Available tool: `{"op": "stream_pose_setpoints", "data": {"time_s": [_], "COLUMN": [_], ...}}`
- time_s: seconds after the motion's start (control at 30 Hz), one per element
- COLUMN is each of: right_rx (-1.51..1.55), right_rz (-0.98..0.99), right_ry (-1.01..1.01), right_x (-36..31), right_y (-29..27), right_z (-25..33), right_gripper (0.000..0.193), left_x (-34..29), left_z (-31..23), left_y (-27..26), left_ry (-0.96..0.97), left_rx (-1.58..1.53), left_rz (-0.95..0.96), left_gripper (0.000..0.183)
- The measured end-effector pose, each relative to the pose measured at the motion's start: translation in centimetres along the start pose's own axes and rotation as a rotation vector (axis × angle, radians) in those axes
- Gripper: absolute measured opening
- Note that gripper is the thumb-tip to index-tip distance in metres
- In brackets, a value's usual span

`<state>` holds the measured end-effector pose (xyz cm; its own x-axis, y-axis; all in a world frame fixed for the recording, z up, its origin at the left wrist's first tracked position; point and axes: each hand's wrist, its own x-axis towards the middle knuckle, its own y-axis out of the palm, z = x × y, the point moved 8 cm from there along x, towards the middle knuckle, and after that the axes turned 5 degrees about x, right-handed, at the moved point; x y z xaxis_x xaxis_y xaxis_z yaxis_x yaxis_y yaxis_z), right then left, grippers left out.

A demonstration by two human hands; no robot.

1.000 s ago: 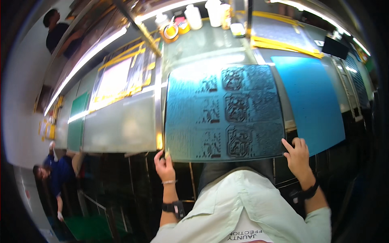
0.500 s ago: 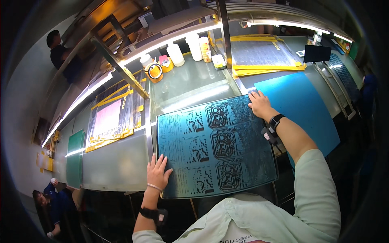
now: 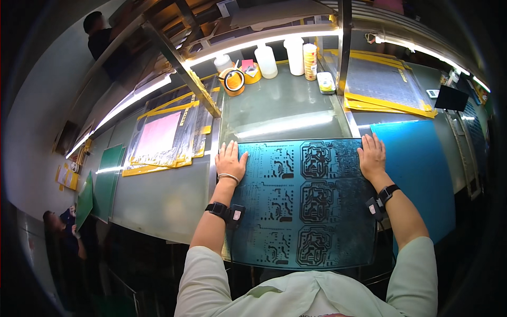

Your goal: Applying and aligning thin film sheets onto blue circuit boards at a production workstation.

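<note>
A large blue panel with dark circuit patterns lies flat in front of me, its near edge close to my body. My left hand rests on the panel's far left corner, fingers stretched out. At the far right corner my right hand lies along the edge with its fingers extended. Neither hand wraps round anything. Beside the right hand, a plain blue sheet lies on the bench. Both of my wrists wear black straps with small devices.
Tape rolls, white bottles and a small box stand behind the panel. Yellow-edged films lie right, others left. Metal posts hold bright lamps. A co-worker at lower left holds a green board.
My left hand has moved from the panel's left side up to its far left corner. The panel now lies straighter in view. At lower left, a green board has come up in the co-worker's hand.
</note>
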<state>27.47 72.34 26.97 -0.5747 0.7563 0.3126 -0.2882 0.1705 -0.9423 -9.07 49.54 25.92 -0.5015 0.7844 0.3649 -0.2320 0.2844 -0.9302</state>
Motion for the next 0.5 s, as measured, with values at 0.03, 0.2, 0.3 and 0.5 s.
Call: {"op": "stream_pose_setpoints", "data": {"time_s": [0.03, 0.2, 0.3, 0.5], "right_rx": [0.002, -0.027, -0.05, 0.041], "right_rz": [-0.018, -0.057, -0.017, 0.151], "right_ry": [-0.01, -0.017, 0.02, -0.153], "right_x": [-0.1, -0.4, -1.0, -13.6], "right_y": [0.0, 0.1, -0.2, -6.1], "right_z": [0.1, -0.1, -1.5, 1.9], "right_gripper": [0.045, 0.05, 0.055, 0.071], "left_x": [-0.3, -0.4, 0.2, 0.0], "left_z": [0.4, 0.5, -0.2, 0.8], "left_y": [0.3, 1.4, 1.5, 1.2], "left_ry": [-0.043, -0.164, -0.193, -0.268], "left_rx": [-0.008, -0.005, -0.02, 0.008], "left_rz": [0.03, 0.182, 0.248, 0.326], "left_gripper": [0.056, 0.064, 0.067, 0.071]}}
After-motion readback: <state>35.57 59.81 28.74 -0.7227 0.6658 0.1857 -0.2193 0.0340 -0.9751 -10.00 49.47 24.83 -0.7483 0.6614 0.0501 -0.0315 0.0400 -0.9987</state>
